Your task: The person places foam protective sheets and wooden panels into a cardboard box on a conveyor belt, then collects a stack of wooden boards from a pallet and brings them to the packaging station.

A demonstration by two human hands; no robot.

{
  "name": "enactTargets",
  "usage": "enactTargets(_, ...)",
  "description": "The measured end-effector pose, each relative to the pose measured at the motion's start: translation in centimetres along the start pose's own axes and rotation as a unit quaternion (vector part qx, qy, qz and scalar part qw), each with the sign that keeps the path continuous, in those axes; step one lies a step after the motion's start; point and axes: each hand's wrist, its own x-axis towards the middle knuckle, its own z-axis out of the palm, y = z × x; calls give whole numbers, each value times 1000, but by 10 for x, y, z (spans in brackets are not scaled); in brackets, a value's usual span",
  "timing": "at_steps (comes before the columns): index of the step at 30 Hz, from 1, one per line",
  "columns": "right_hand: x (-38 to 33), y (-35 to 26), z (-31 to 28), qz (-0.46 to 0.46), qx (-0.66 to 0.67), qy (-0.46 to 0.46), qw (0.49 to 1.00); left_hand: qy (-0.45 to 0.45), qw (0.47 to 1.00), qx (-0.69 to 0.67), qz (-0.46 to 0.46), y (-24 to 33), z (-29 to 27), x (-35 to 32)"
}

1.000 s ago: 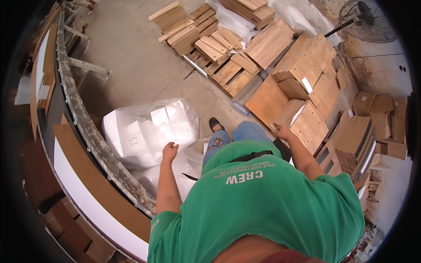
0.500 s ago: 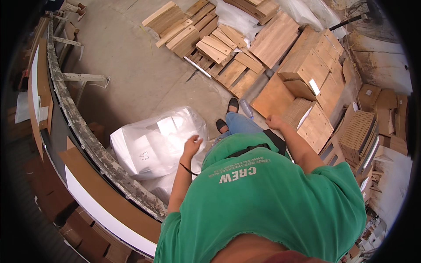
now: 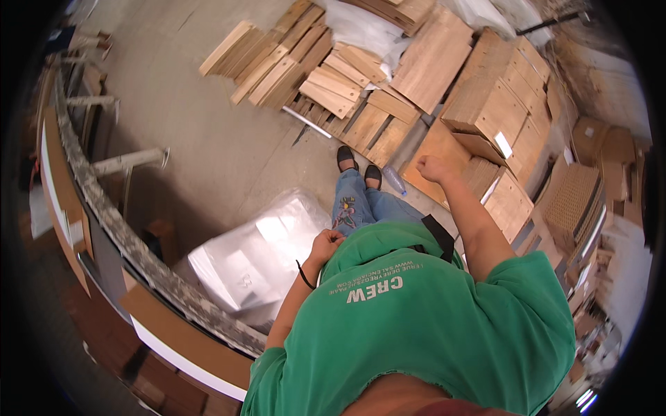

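My left hand (image 3: 326, 245) hangs by my left hip, close to the hem of my green shirt. Its fingers are curled in, and I see nothing held in them. Ahead on the right, my right hand (image 3: 431, 168) is closed in a loose fist, with no object showing in it. Below that hand, on the floor, lies a clear plastic bottle (image 3: 395, 180). Wooden panels (image 3: 479, 177) are stacked just to its right. On my left, a white bundle wrapped in clear plastic (image 3: 246, 260) sits beside my left forearm.
Wooden boards (image 3: 326, 90) lie on pallets ahead. Stacked wood panels (image 3: 499, 111) and cardboard pieces (image 3: 572, 197) stand on the right. A long, worn-edged bench (image 3: 149, 260) with metal brackets (image 3: 132, 161) curves along my left. Concrete floor (image 3: 201, 104) stretches ahead.
My feet have shifted as in a step. My right hand has swung forward, and my left hand has come back toward my hip. The wrapped bundle now sits lower in view.
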Motion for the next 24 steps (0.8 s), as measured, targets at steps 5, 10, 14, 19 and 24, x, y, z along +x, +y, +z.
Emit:
enactTargets(5, -9, -39, -25, 5, 18, 27, 999, -77, 997, 5, -26, 39, -39, 60)
enactTargets(10, -5, -13, -7, 60, 56, 22, 996, -261, 962, -8, -75, 109, -79, 81)
enactTargets(14, -13, -1, -10, 85, 77, 64, 991, -305, 948, 26, -81, 123, -80, 95)
enactTargets(19, -6, 4, -28, 152, 151, 64, 975, -332, 931, 123, -93, 134, -66, 120)
enactTargets(24, 45, 20, -52, 227, 265, 77, 934, -347, 924, 131, -96, 125, -42, 131)
